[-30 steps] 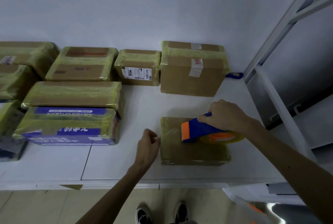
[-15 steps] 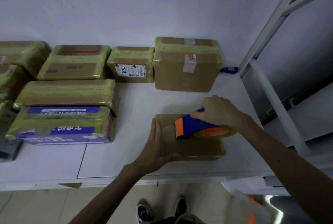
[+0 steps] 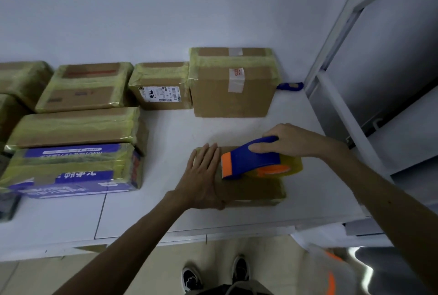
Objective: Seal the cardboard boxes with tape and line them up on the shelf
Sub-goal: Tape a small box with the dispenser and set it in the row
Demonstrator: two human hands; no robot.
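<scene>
Sealing step in hand, on a flat cardboard box (image 3: 256,190) that lies near the front edge of the white table (image 3: 166,214), right of centre. Left hand (image 3: 201,176) lies palm down on the box's left end, fingers straight and close together, pressing it to the table. Right hand (image 3: 294,140) is curled round the blue handle of the tape dispenser (image 3: 246,161), whose orange-edged blade end sits on the box top just beside the left fingers; the clear roll rides over the box's right part. Whether the strip is already cut cannot be told. Other boxes sit taped: a tall box (image 3: 230,100) and a labelled box (image 3: 158,90) against the wall, a blue printed box (image 3: 71,176) in front at left. Judgement: this strip is at or near its end. The next move likely calls for tilting the blade down to tear the tape while the left hand keeps the box from sliding, then smoothing the end flat. After that the box probably belongs in the open spot in front of the tall box.
</scene>
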